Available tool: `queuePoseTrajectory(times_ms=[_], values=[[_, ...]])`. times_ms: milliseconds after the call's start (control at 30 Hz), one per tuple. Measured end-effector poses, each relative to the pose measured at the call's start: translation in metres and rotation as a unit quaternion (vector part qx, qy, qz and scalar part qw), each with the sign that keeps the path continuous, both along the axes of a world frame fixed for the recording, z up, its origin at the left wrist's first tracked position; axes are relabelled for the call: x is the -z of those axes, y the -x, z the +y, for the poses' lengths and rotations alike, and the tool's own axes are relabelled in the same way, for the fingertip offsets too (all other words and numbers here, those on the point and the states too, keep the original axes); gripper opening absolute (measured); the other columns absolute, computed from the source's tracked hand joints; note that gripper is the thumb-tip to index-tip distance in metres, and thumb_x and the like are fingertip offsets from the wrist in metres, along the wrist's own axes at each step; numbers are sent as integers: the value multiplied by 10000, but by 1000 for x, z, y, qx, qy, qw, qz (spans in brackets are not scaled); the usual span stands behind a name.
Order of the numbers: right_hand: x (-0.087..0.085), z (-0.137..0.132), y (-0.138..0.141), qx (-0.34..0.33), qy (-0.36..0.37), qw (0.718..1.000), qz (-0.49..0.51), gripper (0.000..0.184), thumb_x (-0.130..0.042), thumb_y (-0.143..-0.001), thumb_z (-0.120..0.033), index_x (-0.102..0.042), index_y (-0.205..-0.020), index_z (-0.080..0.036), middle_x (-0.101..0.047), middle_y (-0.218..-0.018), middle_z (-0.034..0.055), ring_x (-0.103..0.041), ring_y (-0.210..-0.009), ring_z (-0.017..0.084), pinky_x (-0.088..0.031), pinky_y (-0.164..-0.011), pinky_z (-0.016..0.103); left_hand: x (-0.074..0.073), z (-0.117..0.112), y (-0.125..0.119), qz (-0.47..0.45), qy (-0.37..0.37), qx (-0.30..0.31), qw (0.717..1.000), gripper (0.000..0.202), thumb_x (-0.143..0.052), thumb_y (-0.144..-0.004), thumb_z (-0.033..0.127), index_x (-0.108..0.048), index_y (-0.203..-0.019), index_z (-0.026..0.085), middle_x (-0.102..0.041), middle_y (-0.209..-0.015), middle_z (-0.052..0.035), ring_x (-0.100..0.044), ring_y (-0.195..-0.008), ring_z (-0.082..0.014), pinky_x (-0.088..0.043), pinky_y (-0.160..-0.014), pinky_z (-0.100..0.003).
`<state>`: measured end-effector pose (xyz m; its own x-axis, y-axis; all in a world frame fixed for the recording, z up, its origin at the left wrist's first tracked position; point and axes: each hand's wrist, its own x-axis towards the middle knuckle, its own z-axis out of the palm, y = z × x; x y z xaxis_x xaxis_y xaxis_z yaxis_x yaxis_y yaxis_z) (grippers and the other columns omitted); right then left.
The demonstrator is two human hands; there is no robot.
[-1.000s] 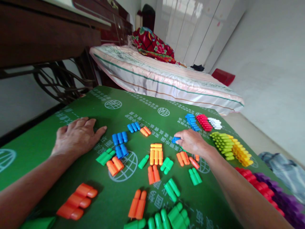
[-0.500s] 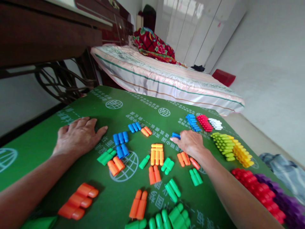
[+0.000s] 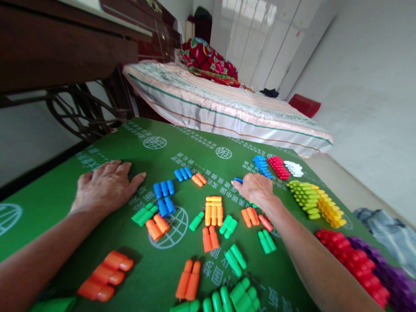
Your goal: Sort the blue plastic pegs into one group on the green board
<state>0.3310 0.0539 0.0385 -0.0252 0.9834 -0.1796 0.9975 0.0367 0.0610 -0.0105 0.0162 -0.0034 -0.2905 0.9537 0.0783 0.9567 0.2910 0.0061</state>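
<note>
My right hand point(image 3: 255, 188) is closed on a small blue plastic piece point(image 3: 238, 180), held just above the green mat point(image 3: 182, 147), short of the blue stack point(image 3: 261, 166) at the far right. My left hand point(image 3: 105, 187) lies flat on the mat with fingers spread, holding nothing, beside blue pieces point(image 3: 163, 188). Loose orange pieces point(image 3: 213, 209), green pieces point(image 3: 235, 258) and more blue pieces point(image 3: 183, 173) are scattered between my arms.
Sorted rows stand along the right edge: red point(image 3: 278, 167), white point(image 3: 293, 168), lime green point(image 3: 305, 198), yellow point(image 3: 329, 208), a long red row point(image 3: 352, 253) and purple point(image 3: 388, 273). A bed point(image 3: 224, 110) lies beyond the table, a dark wooden cabinet point(image 3: 65, 43) at left.
My right hand has carried the blue piece up and away from me, toward the blue stack. My left hand has stayed flat in place.
</note>
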Motion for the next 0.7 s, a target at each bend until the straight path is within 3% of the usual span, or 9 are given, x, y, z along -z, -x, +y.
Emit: queuePoseTrajectory(times_ms=[433,567,700], values=[[1,-2,-22,0,-2,1000,8,430,-487,-848,-579,-745,-922,-243,-754,-968,89,-691,-911,252,-488,-691,308,1,0,1,2,-4,2,1000,810,-106,-866,625,-437,-1384,98,-411,-1494,-172,-338,-1385,-349,-315,-1101,-562],[-3,12,-50,43,-37,998,38,438,-513,-841,-581,-726,-927,-209,-733,-960,119,-671,-938,284,-457,-699,331,2,0,1,-1,-9,3,1000,813,-110,-862,632,-437,-1384,103,-404,-1499,-171,-338,-1384,-351,-311,-1102,-564],[-6,36,-86,91,-60,993,47,371,-559,-846,-528,-680,-816,-179,-701,-937,152,-657,-921,303,-436,-706,358,0,0,0,-2,-9,4,1000,799,-122,-869,625,-442,-1379,100,-398,-1500,-175,-337,-1382,-357,-313,-1097,-571]])
